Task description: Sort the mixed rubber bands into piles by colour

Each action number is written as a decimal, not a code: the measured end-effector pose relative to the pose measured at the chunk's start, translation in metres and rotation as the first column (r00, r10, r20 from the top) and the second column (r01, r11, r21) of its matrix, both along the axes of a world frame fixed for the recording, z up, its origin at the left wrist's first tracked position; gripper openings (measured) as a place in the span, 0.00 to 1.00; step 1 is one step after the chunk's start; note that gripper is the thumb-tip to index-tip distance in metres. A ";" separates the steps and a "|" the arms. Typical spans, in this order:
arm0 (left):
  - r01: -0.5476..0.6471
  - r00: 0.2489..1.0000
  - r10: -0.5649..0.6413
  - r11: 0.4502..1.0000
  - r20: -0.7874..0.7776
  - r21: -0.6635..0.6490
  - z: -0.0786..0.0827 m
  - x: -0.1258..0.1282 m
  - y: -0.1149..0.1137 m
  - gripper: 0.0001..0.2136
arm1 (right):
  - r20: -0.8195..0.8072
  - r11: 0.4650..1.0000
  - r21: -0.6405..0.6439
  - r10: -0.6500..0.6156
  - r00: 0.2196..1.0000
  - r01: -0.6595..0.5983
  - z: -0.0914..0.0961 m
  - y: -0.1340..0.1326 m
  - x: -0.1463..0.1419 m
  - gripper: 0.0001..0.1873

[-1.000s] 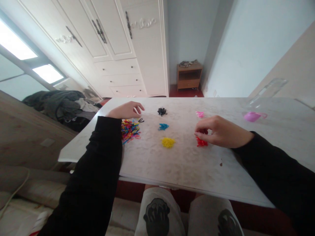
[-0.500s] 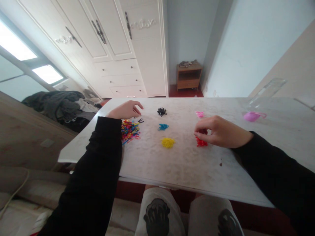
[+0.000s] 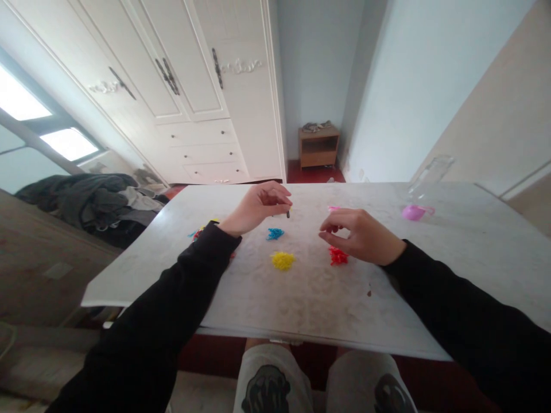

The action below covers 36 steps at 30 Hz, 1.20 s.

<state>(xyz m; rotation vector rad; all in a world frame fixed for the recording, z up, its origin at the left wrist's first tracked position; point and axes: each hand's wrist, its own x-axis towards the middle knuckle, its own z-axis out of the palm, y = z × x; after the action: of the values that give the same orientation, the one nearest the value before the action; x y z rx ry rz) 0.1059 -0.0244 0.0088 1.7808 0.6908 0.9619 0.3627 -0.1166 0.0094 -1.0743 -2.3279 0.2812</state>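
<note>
My left hand (image 3: 267,205) is over the far middle of the table, its thumb and fingers pinched on a small black rubber band (image 3: 288,214). A speck of yellow shows at those fingertips. The black pile is hidden behind this hand. Nearer me lie a blue pile (image 3: 274,234) and a yellow pile (image 3: 283,261) of bands. My right hand (image 3: 364,234) hovers beside the red pile (image 3: 338,256), thumb and forefinger drawn together; what they hold, if anything, cannot be made out. Pink bands (image 3: 334,208) peek out beyond it. My left sleeve mostly covers the mixed-colour heap (image 3: 198,233).
Toward the right of the white table (image 3: 327,310) are a purple balloon-like object (image 3: 413,213) and a clear glass vessel (image 3: 431,176). A small dark fleck (image 3: 369,291) lies near my right forearm. Dark clothes (image 3: 86,198) are heaped at the left.
My left hand has moved right from beside the mixed heap to the black pile's place, now pinching a black band. My right hand has lifted slightly off the red pile. The view has shifted.
</note>
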 end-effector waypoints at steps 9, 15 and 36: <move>0.158 0.963 -0.146 0.987 0.228 -0.035 -0.010 0.056 -0.022 0.11 | -0.246 0.989 -0.070 -0.142 0.959 0.128 0.003 -0.002 -0.004 0.12; 0.160 0.965 -0.152 0.987 0.215 -0.021 -0.015 0.049 -0.028 0.10 | -0.247 0.995 -0.044 -0.101 0.964 0.093 0.000 -0.002 -0.008 0.08; 0.221 0.951 -0.174 0.961 0.256 -0.167 -0.019 0.037 -0.033 0.13 | -0.359 0.983 -0.044 -0.181 0.915 0.177 -0.003 -0.002 -0.009 0.10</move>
<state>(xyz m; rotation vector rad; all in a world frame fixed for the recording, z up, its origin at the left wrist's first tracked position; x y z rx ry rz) 0.1426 -0.0572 -0.0100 1.5007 0.4264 0.9201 0.3535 -0.1190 0.0062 -1.1265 -1.8894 0.3861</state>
